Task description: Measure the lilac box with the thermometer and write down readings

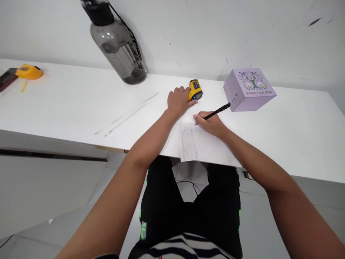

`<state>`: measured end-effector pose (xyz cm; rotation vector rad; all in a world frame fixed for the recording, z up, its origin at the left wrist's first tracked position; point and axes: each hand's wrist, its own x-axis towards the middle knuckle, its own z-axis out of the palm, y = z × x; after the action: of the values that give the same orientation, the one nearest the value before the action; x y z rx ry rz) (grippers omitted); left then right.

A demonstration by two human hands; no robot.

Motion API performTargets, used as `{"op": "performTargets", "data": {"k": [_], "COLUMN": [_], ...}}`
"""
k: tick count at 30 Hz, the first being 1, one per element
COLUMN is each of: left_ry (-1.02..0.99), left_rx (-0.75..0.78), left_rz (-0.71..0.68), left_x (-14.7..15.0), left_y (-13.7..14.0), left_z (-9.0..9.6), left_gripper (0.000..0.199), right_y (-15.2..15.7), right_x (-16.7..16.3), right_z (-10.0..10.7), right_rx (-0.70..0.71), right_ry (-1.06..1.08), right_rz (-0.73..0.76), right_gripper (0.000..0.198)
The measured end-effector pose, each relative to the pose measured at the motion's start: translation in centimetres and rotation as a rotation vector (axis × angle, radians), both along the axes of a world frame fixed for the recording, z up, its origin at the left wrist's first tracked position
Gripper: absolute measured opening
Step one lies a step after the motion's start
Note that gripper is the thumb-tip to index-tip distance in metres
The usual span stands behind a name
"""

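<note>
My right hand (211, 123) pinches a black pen (217, 112). Its tip points down at the top of a sheet of paper (212, 145) whose left part carries several columns of handwriting. My left hand (179, 101) lies on the white table just beyond the paper. Its thumb and fingers curl round the near left side of a yellow and black laser distance meter (195, 90), which has a small screen and a blue button. Part of that device is hidden under the fingers.
A grey see-through water bottle (118, 50) stands against the wall, and a lilac tea box (249, 90) sits at the right. At the far left lie a yellow tape measure (29, 71) and a dark flat object (7, 78). The white table (67, 104) has dark streaks.
</note>
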<state>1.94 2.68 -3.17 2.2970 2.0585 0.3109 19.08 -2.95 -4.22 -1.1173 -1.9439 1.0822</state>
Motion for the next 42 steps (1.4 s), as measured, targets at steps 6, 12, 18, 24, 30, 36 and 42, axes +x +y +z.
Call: {"op": "performTargets", "data": {"k": [6,12,18,24,30,36,42], "left_ry": [0.01,-0.016,-0.004,-0.001,0.004,0.009,-0.015], "left_rx": [-0.005,-0.007,0.005,0.007,0.024,0.02,0.036], "left_rz": [0.005,-0.01,-0.002,0.011,0.014,0.018,0.018], "left_x": [0.0,0.0,0.1,0.1,0.1,0.2,0.1], "left_y": [0.0,0.0,-0.1,-0.1,-0.1,-0.2,0.0], "left_z": [0.0,0.0,0.0,0.1,0.1,0.2,0.0], "left_gripper": [0.066,0.066,0.065,0.063,0.061,0.059,0.062], "right_y": [0.0,0.1,0.2,-0.1,0.3,1.1,0.3], "right_x": [0.1,0.2,0.3,0.2,0.8,1.9,3.7], "right_z": [-0.1,-0.1,0.3,0.3,-0.5,-1.6,1.5], "right_rx": [0.033,0.019,-0.011,0.02,0.265,0.671,0.734], "right_ry": [0.0,-0.002,0.027,0.122,-0.037,-0.495,-0.571], "right_rz": [-0.023,0.005,-0.032,-0.094,-0.164,-0.032,-0.102], "right_gripper": [0.037,0.037,0.041,0.044,0.038,0.03,0.035]}}
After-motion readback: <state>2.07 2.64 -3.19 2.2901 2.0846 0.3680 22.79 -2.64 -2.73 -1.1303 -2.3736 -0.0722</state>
